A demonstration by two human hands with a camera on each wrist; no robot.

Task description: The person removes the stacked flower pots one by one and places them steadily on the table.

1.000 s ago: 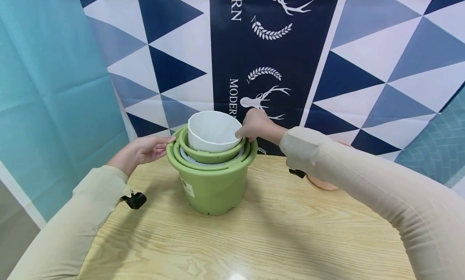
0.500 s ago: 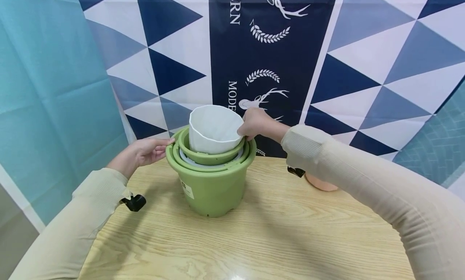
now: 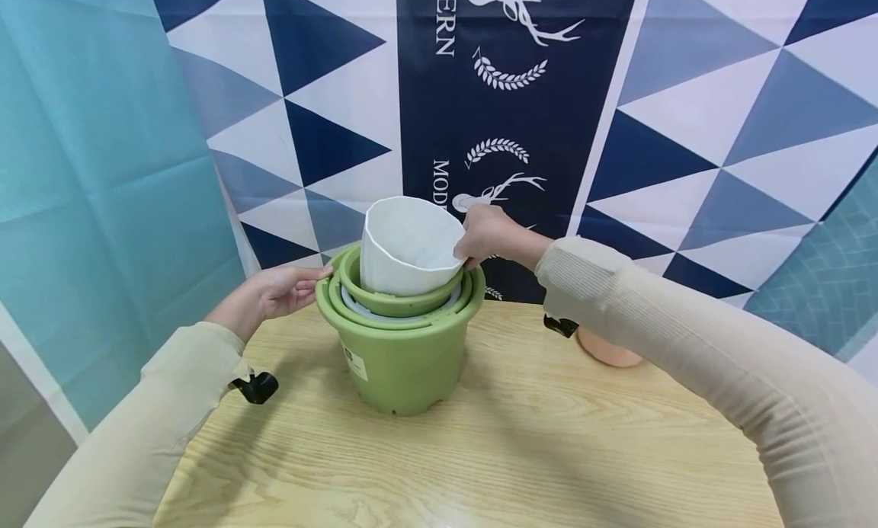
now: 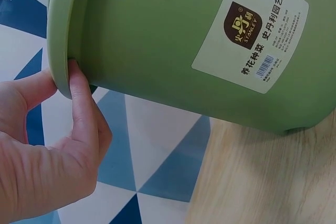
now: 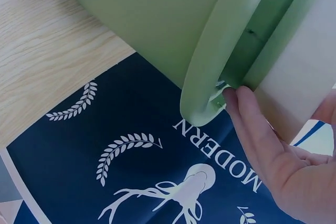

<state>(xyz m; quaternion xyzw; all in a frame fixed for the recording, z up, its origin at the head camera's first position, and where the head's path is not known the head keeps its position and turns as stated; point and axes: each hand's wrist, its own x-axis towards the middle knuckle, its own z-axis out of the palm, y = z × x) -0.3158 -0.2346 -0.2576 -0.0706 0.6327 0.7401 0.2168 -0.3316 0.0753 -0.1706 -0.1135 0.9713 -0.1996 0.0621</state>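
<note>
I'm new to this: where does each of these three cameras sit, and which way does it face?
Head: worn on the head, facing forward and down at the stacked pots; shows left fingers, right fingers and both sleeves.
Left wrist: worn on that wrist, facing the outer green pot and its label; shows the left fingers pinching its rim.
Right wrist: worn on that wrist, facing the white pot; shows the right fingers holding it.
Shared: both wrist views show the outer green pot, table and patterned backdrop.

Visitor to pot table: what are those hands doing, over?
Left hand pinching rim of big green pot. Right hand gripping white pot. White pot tilted, base inside small green pot. Nothing visible blocking it above.
</note>
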